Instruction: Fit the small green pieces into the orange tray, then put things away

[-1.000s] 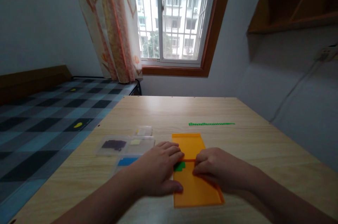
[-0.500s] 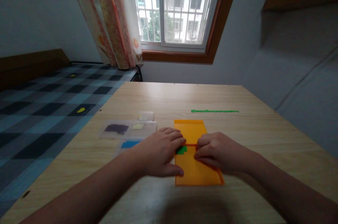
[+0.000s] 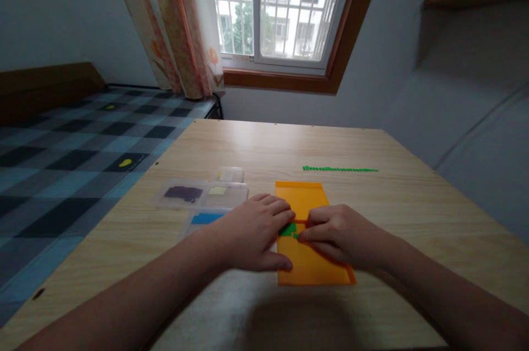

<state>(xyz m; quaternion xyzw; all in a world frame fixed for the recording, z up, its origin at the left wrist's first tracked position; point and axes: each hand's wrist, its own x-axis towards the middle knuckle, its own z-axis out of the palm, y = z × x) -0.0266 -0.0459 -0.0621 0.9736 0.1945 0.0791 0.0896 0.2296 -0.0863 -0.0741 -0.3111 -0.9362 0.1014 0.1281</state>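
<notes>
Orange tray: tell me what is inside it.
A small green piece lies in the orange tray, between the fingertips of the left hand and right hand. The rest showing is bare orange floor; whatever lies under both hands is covered.

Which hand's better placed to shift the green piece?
Right, probably: fingertips of the right hand meet the green piece at its edge; the left hand lies flat over the left rim of the orange tray.

both hands, left [image 3: 252, 232] and right [image 3: 336, 232], rest on an orange tray [image 3: 308, 260] on the surface [image 3: 268, 147], fingertips meeting at small green pieces [image 3: 288, 229].
</notes>
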